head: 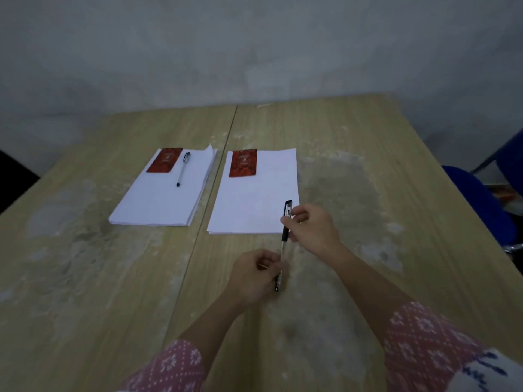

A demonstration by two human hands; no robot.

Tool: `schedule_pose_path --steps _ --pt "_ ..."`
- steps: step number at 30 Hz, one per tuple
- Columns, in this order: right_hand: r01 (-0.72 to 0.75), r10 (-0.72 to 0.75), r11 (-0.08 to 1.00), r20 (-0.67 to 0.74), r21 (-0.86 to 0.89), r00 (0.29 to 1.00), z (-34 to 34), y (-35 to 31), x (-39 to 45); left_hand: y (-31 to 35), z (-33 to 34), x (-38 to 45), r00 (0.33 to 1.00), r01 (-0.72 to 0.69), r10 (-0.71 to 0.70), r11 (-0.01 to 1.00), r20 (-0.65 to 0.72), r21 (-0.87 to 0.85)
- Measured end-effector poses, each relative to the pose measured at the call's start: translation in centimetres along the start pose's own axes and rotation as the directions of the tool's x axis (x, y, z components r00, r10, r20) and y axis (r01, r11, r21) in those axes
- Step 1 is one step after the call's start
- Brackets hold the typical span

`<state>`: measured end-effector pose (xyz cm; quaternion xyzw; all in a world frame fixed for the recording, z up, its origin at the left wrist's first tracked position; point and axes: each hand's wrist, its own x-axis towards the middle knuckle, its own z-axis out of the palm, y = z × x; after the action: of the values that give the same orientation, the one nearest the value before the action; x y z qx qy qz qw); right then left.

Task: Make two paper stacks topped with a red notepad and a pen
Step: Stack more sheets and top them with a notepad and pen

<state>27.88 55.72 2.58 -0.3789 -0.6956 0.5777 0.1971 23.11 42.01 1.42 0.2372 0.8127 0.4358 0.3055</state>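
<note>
Two white paper stacks lie side by side on the wooden table. The left stack (161, 193) carries a red notepad (164, 160) at its far left corner and a pen (182, 168) beside it. The right stack (254, 199) carries only a red notepad (243, 162) at its far left corner. A second pen (283, 244) is held over the near right corner of the right stack. My right hand (311, 227) pinches its capped upper end. My left hand (254, 275) grips its lower end.
The table (85, 264) is made of two joined wooden tops with a seam running between the stacks. A blue chair (481, 199) stands at the right edge. A grey wall rises behind the far edge.
</note>
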Motion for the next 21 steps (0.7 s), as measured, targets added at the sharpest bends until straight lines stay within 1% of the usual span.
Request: schedule_pose_path --steps 2,4,6,8,9,10,12,13,16,21 --pt "0.030 -0.030 0.999 0.010 0.012 0.999 0.1 -0.6 2.1 0.8 -0.5 2.5 0.998 -0.054 0.055 0.996 -0.015 0.069" --pt "0.075 -0.075 0.996 0.010 -0.051 0.997 -0.1 -0.9 4.6 1.7 -1.0 5.4 0.993 -0.101 0.109 0.983 -0.045 0.154" --pt "0.086 -0.090 0.986 -0.020 -0.146 0.996 -0.8 -0.4 7.0 2.4 -1.4 8.6 0.984 -0.125 0.148 0.971 -0.102 0.204" --pt "0.090 -0.117 0.950 -0.073 -0.298 0.990 -1.5 1.0 9.3 3.2 -1.7 11.4 0.973 -0.137 0.174 0.965 -0.153 0.224" --pt "0.098 -0.146 0.910 -0.092 -0.402 0.985 -1.9 2.0 10.5 3.5 -1.6 13.1 0.968 -0.142 0.183 0.963 -0.172 0.228" --pt "0.107 -0.179 0.848 -0.089 -0.519 0.980 -2.2 2.9 11.4 3.8 -1.5 14.4 0.964 -0.144 0.190 0.962 -0.187 0.233" --pt "0.066 -0.160 0.710 -0.069 -0.701 0.985 -2.6 4.5 12.7 4.4 -1.1 17.0 0.957 -0.147 0.203 0.956 -0.207 0.254" --pt "0.050 -0.158 0.658 -0.073 -0.751 0.985 -2.7 5.2 13.1 4.6 -0.8 18.4 0.955 -0.155 0.212 0.952 -0.206 0.265" --pt "0.087 -0.296 0.545 -0.094 -0.834 0.951 -2.4 7.0 13.6 5.1 -0.1 21.5 0.955 -0.155 0.215 0.950 -0.206 0.271" --pt "0.099 -0.376 0.470 -0.097 -0.877 0.922 -2.3 7.6 13.7 4.4 0.6 24.0 0.962 -0.131 0.206 0.924 -0.178 0.360"
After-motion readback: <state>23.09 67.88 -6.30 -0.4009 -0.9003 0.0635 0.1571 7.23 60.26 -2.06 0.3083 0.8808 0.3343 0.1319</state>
